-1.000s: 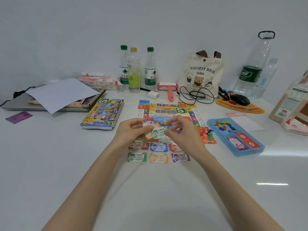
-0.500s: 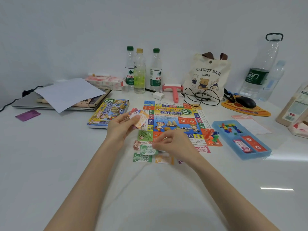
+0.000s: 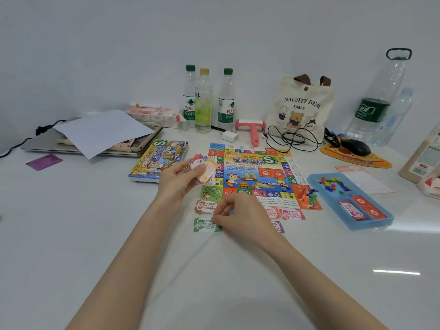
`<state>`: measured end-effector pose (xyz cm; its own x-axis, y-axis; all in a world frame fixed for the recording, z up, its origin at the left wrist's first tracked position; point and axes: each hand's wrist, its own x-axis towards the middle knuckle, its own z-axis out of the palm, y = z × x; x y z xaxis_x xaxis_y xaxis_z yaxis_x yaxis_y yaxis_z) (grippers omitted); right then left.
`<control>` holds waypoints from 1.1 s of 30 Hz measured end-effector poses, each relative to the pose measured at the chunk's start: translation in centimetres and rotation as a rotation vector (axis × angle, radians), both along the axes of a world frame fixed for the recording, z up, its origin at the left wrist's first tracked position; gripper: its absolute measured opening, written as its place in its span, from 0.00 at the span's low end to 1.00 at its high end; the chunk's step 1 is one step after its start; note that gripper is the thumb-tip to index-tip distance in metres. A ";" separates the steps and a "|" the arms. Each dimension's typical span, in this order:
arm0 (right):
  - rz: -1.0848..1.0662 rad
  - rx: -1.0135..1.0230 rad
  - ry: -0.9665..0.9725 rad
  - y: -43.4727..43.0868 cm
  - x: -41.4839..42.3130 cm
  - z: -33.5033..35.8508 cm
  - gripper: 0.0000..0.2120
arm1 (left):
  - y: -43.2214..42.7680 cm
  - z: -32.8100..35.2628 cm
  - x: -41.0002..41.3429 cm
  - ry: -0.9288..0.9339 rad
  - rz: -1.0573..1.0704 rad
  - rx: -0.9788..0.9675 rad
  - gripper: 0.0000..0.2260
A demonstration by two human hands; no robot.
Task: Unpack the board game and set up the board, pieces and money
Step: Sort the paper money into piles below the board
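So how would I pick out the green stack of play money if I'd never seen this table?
Find the colourful game board in the middle of the white table. Small stacks of paper money lie along its near edge; the green stack is at the left end of the row nearest the person. It is the only green one; a brown-red stack sits just behind it.

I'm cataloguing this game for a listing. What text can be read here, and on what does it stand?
"NAUGHTY BEAR THREE": tote bag.
"世界之旅", "S": game board.
"S", "世界": game box.
"农夫山": bottle label, cut off.
"大富翁", "MONEY": pink note; its number is blurred.
Too blurred: fanned notes gripped by the left hand, green note pinched by the right hand, the game board's small print.
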<state>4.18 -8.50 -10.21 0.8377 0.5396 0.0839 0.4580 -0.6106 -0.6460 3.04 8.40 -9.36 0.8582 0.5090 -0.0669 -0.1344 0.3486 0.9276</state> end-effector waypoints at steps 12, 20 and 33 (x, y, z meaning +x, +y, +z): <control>-0.156 0.390 -0.070 -1.1 1.4 0.8 0.01 | -1.2 0.6 -0.3 0.047 -0.195 0.041 0.15; -0.158 0.505 -0.027 -3.0 2.2 1.7 0.04 | -2.8 1.2 -0.7 0.039 -0.227 0.290 0.14; -0.148 0.573 0.212 -3.7 2.6 1.2 0.07 | -3.1 0.9 -0.5 0.073 -0.232 0.261 0.20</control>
<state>6.80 -12.20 -9.00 0.9301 0.3354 0.1497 0.2215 -0.1873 -0.9570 2.52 5.34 -8.45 0.9505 0.3096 -0.0261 -0.0093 0.1125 0.9936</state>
